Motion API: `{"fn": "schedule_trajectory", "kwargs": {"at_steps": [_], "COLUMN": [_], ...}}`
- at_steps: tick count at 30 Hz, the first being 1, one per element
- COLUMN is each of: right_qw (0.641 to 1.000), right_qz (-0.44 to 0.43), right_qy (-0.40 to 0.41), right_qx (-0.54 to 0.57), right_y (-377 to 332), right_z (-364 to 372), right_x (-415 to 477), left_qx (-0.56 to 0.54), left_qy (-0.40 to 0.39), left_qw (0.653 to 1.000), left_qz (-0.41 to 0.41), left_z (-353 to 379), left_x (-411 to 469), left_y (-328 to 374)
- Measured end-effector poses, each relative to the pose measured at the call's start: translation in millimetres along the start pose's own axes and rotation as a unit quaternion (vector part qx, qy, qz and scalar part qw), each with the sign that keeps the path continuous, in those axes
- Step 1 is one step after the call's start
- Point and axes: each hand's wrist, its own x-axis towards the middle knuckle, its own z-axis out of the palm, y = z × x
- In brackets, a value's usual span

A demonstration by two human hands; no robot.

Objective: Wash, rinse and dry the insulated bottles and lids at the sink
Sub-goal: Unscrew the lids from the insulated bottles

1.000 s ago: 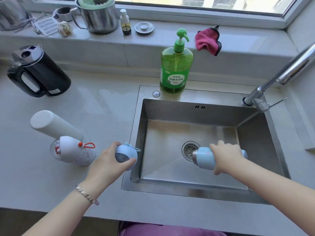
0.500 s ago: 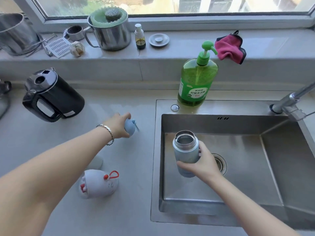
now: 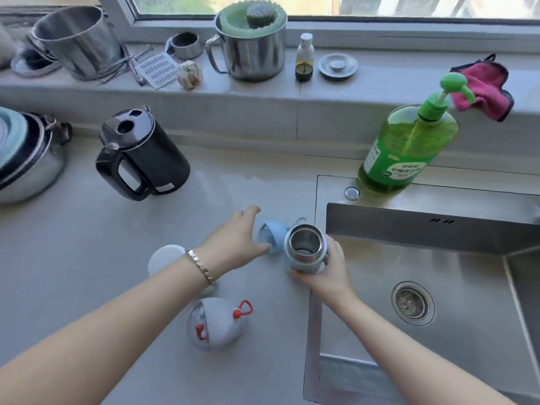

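Observation:
My right hand (image 3: 324, 271) grips a light blue insulated bottle (image 3: 305, 248), upright with its steel mouth uncovered, at the counter's edge just left of the sink (image 3: 467, 238). Its round blue lid (image 3: 273, 236) lies on the counter beside the bottle. My left hand (image 3: 236, 241) hovers over the lid with fingers spread, touching or just off it. A white bottle (image 3: 165, 258) stands partly hidden under my left wrist. A white lid with red loop (image 3: 216, 323) lies on the counter in front of it.
A black kettle (image 3: 143, 154) stands at the back left, a steel pot (image 3: 26, 156) at the far left. Green soap bottle (image 3: 409, 147) stands on the sink rim. The sill holds a pink cloth (image 3: 482, 86), steel mug (image 3: 251, 45), spray bottle (image 3: 304, 58) and drain plug (image 3: 337, 65).
My left hand set the blue lid on the counter and let go of it. My right hand turned the bottle upright and carried it from the basin to the counter edge beside the lid.

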Motion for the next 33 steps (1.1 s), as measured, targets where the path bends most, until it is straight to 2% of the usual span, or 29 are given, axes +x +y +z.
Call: {"fn": "schedule_trajectory", "kwargs": {"at_steps": [3, 5, 11, 16, 19, 21, 23, 25, 26, 29, 31, 33], "right_qw": [1.0, 0.999, 0.984, 0.973, 0.973, 0.974, 0.972, 0.951, 0.946, 0.965, 0.967, 0.967], "right_qz": [-0.009, 0.002, 0.093, 0.07, 0.01, -0.017, -0.013, 0.003, 0.006, 0.019, -0.01, -0.001], "right_qy": [-0.006, -0.013, -0.098, -0.129, -0.134, -0.148, -0.189, -0.29, -0.314, -0.259, -0.236, -0.229], "right_qx": [-0.024, -0.043, -0.115, -0.179, -0.189, -0.173, -0.142, -0.103, -0.084, -0.038, -0.098, -0.11], "right_y": [3.1, 5.5, 17.6, 13.3, 0.3, -4.0, 1.6, 12.8, 18.9, 34.1, 41.0, 43.6], "right_z": [5.7, 5.3, -12.4, -54.4, -80.3, -87.9, -82.1, -55.9, -38.8, -6.6, 0.1, 2.7], "right_x": [4.7, 4.9, -19.3, -54.5, -74.5, -89.1, -103.1, -117.0, -122.9, -121.3, -115.0, -112.3], "left_qx": [-0.03, -0.055, -0.041, -0.038, -0.106, -0.135, -0.147, -0.165, -0.172, -0.203, -0.213, -0.238], "left_qy": [0.039, 0.053, -0.004, 0.091, 0.164, 0.179, 0.168, 0.139, 0.127, 0.134, 0.138, 0.137], "left_qw": [0.999, 0.997, 0.998, 0.994, 0.98, 0.974, 0.975, 0.976, 0.976, 0.968, 0.965, 0.958], "left_qz": [0.022, 0.006, -0.037, -0.054, -0.037, -0.022, -0.016, -0.03, -0.042, -0.067, -0.07, -0.084], "left_z": [-6.5, -2.6, 35.8, 49.2, 46.1, 44.8, 50.8, 66.2, 74.6, 91.5, 95.9, 95.1], "left_x": [-51.6, -81.6, -127.8, -138.9, -153.5, -161.1, -158.9, -152.3, -150.1, -146.0, -146.9, -150.5], "left_y": [-11.0, -18.1, -43.6, -38.5, -13.4, 10.7, 32.0, 43.2, 44.6, 43.2, 40.8, 40.2]}}
